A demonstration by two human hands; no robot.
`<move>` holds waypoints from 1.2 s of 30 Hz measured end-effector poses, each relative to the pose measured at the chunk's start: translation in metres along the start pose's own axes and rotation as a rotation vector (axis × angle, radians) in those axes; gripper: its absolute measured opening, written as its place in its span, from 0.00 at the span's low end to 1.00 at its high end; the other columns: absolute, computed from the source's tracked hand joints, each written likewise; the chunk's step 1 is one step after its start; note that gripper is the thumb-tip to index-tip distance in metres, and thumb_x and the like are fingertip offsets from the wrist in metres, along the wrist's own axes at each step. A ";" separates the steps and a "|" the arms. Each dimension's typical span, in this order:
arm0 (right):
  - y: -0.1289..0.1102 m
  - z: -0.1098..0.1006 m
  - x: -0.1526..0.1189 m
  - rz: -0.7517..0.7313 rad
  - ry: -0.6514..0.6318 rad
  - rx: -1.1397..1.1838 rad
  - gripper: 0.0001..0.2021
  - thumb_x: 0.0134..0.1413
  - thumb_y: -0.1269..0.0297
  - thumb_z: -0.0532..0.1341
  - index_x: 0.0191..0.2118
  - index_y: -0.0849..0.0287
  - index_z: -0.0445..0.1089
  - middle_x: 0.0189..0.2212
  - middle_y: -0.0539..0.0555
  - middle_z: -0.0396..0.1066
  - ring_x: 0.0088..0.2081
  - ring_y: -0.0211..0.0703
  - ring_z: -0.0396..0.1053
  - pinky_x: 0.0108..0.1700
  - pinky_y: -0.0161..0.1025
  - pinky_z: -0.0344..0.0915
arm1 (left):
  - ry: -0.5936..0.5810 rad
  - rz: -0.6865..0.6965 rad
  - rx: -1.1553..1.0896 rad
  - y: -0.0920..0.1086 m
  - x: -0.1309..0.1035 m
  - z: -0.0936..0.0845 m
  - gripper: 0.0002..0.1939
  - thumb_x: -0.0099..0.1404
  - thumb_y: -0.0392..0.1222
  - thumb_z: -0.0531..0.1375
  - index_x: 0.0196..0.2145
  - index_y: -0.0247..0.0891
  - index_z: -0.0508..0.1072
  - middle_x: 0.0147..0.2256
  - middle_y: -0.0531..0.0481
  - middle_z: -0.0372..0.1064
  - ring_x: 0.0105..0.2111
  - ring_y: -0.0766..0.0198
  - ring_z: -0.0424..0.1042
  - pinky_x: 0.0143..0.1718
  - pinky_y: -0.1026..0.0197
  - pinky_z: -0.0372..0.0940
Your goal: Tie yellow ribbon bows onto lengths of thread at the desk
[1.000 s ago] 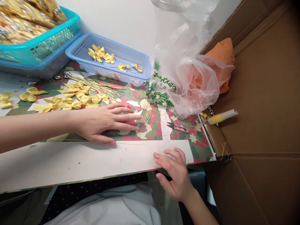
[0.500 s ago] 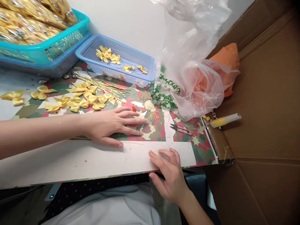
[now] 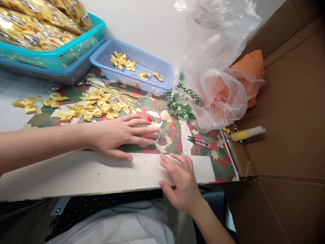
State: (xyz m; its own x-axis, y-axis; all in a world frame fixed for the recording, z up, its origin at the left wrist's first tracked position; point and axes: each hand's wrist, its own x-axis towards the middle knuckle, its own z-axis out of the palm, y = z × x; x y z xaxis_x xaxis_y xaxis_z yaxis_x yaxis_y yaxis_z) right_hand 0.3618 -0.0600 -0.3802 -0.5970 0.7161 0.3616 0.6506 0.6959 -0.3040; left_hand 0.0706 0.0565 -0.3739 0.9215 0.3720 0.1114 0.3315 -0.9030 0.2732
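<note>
The left hand (image 3: 116, 136) lies palm down, fingers spread and released, with yellow ribbon bows (image 3: 95, 97) just beyond its wrist and knuckles; the right hand (image 3: 181, 184), fingers apart and loosely bent, is over the near edge of a white strip (image 3: 63, 176). The camouflage-patterned table cover (image 3: 224, 167) bears a blue perforated basket (image 3: 142, 83), before a white wall (image 3: 142, 20) and beside brown cardboard (image 3: 291, 118).
</note>
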 end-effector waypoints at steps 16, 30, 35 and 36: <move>0.002 -0.005 -0.018 -0.139 -0.073 -0.106 0.13 0.66 0.64 0.54 0.51 0.61 0.69 0.56 0.52 0.72 0.54 0.48 0.64 0.65 0.48 0.46 | -0.064 -0.046 0.001 -0.024 -0.006 -0.003 0.34 0.65 0.58 0.58 0.67 0.63 0.54 0.70 0.54 0.46 0.68 0.43 0.51 0.68 0.41 0.36; -0.003 0.003 -0.006 -0.104 -0.052 -0.038 0.15 0.67 0.61 0.52 0.52 0.61 0.68 0.57 0.52 0.70 0.56 0.50 0.62 0.65 0.50 0.45 | -0.033 0.026 -0.022 0.023 0.007 0.013 0.34 0.65 0.61 0.56 0.67 0.58 0.58 0.69 0.52 0.48 0.66 0.44 0.53 0.67 0.44 0.42; -0.002 0.004 -0.008 -0.077 -0.053 0.009 0.14 0.67 0.62 0.53 0.52 0.61 0.68 0.55 0.52 0.72 0.54 0.49 0.63 0.64 0.48 0.45 | -0.007 -0.007 -0.015 0.010 -0.006 0.002 0.32 0.64 0.60 0.58 0.65 0.62 0.60 0.69 0.55 0.48 0.65 0.43 0.56 0.67 0.43 0.43; -0.001 0.003 -0.009 -0.077 -0.050 0.020 0.14 0.67 0.62 0.53 0.52 0.61 0.68 0.54 0.52 0.72 0.53 0.49 0.64 0.64 0.48 0.45 | -0.011 -0.017 -0.013 0.008 -0.009 0.000 0.32 0.64 0.59 0.58 0.65 0.62 0.60 0.69 0.55 0.48 0.65 0.43 0.56 0.67 0.43 0.43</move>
State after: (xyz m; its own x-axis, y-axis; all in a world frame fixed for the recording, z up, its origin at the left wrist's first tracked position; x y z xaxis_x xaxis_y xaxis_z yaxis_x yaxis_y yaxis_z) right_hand 0.3652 -0.0671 -0.3862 -0.6677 0.6622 0.3401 0.5930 0.7493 -0.2948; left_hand 0.0650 0.0455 -0.3727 0.9181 0.3845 0.0959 0.3443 -0.8937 0.2877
